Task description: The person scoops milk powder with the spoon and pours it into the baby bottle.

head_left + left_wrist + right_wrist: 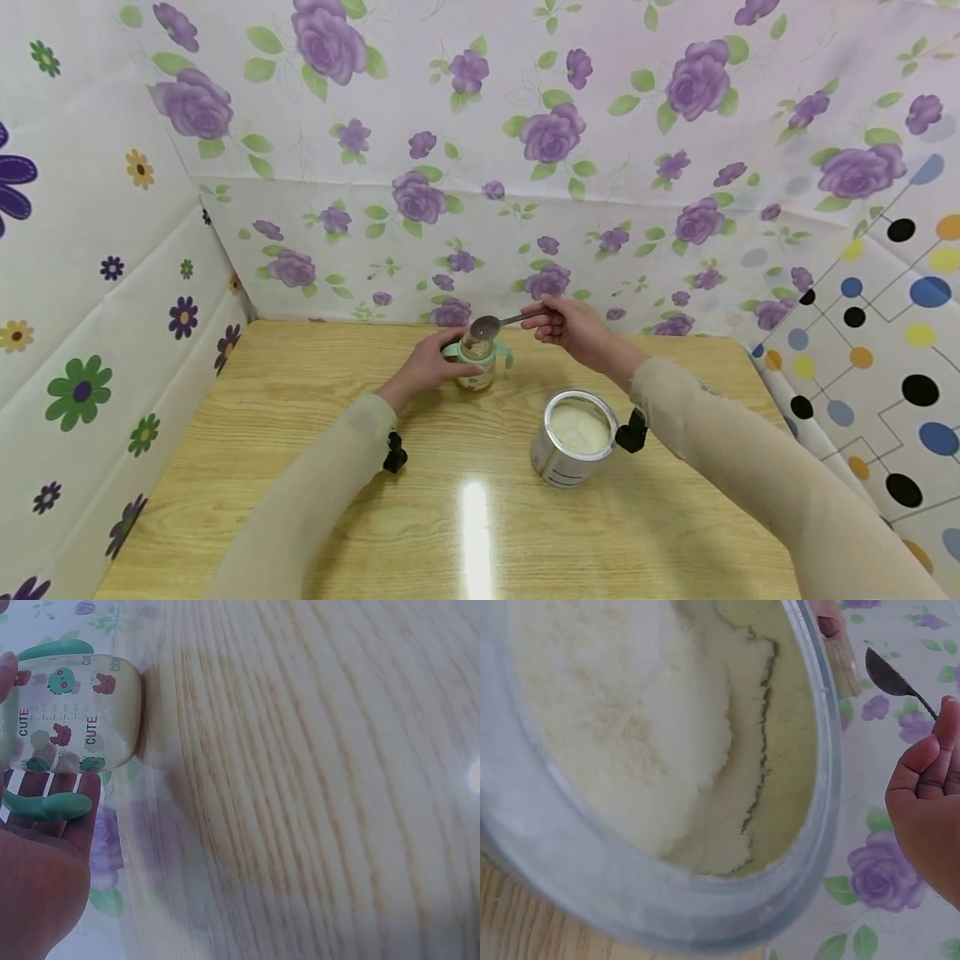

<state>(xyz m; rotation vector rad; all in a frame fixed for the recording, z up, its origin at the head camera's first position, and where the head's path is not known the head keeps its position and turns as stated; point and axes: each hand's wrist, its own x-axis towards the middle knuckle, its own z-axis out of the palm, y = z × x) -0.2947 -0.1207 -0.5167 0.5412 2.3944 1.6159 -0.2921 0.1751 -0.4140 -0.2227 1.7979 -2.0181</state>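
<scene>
Backdrop (487, 158) behind bottle (82, 712) and spoon (487, 327)

A makeshift booth (90, 208) is suggested: a table (247, 408) is enclosed on three sides by flowered and dotted sheets (480, 150).

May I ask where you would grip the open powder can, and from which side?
I'd grip the can by its round side below the rim, coming from the left: it stands upright, open on top, and the right sleeve is close on its right.
</scene>
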